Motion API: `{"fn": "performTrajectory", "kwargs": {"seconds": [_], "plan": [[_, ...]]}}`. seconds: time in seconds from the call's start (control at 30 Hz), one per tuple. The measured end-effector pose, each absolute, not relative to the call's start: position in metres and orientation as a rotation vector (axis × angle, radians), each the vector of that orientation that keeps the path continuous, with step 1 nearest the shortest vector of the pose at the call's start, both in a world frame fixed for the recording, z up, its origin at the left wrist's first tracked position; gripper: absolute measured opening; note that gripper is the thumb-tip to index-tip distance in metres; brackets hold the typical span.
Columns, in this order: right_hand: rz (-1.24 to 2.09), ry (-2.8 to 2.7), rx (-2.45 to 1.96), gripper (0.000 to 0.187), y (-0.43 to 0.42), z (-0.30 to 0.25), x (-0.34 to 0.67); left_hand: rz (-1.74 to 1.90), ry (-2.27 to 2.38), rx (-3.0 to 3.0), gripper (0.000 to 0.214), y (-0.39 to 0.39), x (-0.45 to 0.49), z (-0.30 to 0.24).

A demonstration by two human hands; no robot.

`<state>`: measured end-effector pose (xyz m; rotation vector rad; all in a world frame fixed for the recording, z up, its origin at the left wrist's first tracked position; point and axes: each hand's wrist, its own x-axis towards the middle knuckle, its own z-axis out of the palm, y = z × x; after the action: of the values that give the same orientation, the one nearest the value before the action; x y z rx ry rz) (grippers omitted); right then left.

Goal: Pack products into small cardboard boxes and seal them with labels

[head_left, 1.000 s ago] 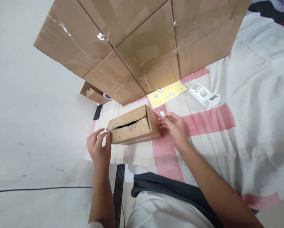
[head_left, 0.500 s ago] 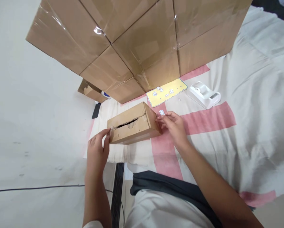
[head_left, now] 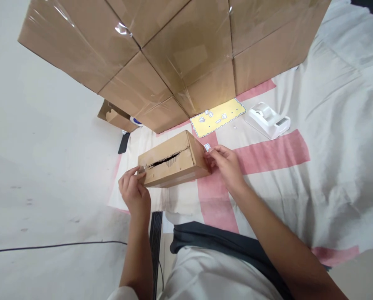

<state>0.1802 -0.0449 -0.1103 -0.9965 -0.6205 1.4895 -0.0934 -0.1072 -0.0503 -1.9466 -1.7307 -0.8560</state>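
Note:
A small brown cardboard box [head_left: 170, 177] lies on the cloth, with a ragged slit along its top. My left hand [head_left: 135, 187] is closed at the box's left end, fingers gripping the edge there; something clear and shiny, perhaps tape, shows by the fingertips. Beside the right end, my right hand [head_left: 225, 162] pinches a small white paper cutout with a blue outline [head_left: 207, 147]. Its lower fingers are partly hidden and seem to touch the box. Farther back lies a yellow sheet [head_left: 216, 118] with a wavy edge and several small white pieces on it.
Large taped cardboard boxes [head_left: 186, 62] stand across the back. To the right sits a white tape dispenser [head_left: 270, 121]. An open carton [head_left: 116, 116] and a dark flat object [head_left: 123, 143] are at the left, near the wall [head_left: 49, 166]. Pink-striped cloth [head_left: 270, 154] covers the surface.
My left hand has turned and its fingers have curled in at the box's left end. My right hand has shifted slightly left with the cutout, closer to the box. The view has moved a little.

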Motion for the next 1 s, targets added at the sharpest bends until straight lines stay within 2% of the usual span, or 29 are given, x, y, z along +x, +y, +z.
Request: {"fn": "performTrajectory", "kwargs": {"seconds": [0.2, 0.6, 0.77, 1.0], "plan": [[1.534, -0.642, -1.049, 0.031, -0.046, -0.11, 0.18, -0.971, -1.564, -1.942, 0.029, -0.104, -0.102, -0.059], [1.785, -0.559, -0.895, 0.044, -0.039, -0.111, 0.186, -1.089, -1.63, -1.845, 0.033, -0.101, -0.104, -0.067], [1.858, -0.636, -0.87, 0.043, -0.037, -0.114, 0.187, -1.199, -1.576, -1.8, 0.028, -0.101, -0.105, -0.076], [1.762, -0.797, -0.95, 0.04, -0.038, -0.109, 0.186, -1.221, -1.595, -1.729, 0.027, -0.099, -0.099, -0.078]]}}
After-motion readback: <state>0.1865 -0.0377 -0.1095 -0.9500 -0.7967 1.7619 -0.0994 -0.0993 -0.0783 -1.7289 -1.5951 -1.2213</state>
